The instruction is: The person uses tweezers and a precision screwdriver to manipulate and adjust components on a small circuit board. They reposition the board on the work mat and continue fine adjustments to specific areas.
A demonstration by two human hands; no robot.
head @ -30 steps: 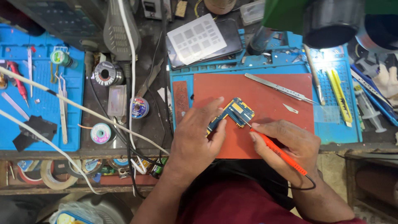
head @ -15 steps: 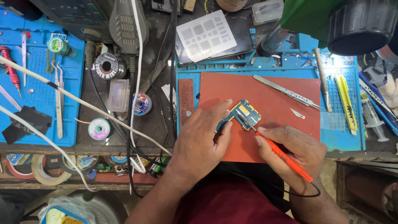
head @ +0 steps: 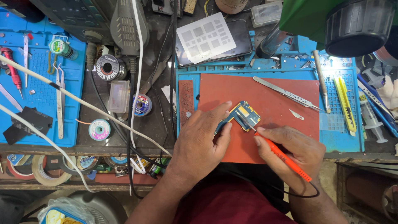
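Both hands have stayed almost where they were half a second ago, and the little board has not moved on the red mat (head: 273, 99), which is the big landmark here. Far to the left of the red mat lies a blue mat (head: 37, 91) with a red screwdriver (head: 11, 66) and silver tweezers (head: 59, 103) on it. Closer to the red mat, on the dark bench, sit a spool of solder wire (head: 111, 66), a small clear box (head: 119, 96) and two little wire reels (head: 98, 129). White cables (head: 74, 97) run across this part. On the left half of the red mat, the left hand (head: 199, 145) pinches the small blue circuit board (head: 241, 116) by its edge with thumb and finger. The board lies flat near the middle of the red mat. On the lower right of the red mat, the right hand (head: 296, 153) grips an orange soldering pen (head: 282, 157) like a pencil, and its thin tip touches the board's right edge. Above that, long silver tweezers (head: 286, 94) lie slanted on the red mat. Right of the red mat lies a yellow knife (head: 344, 103).
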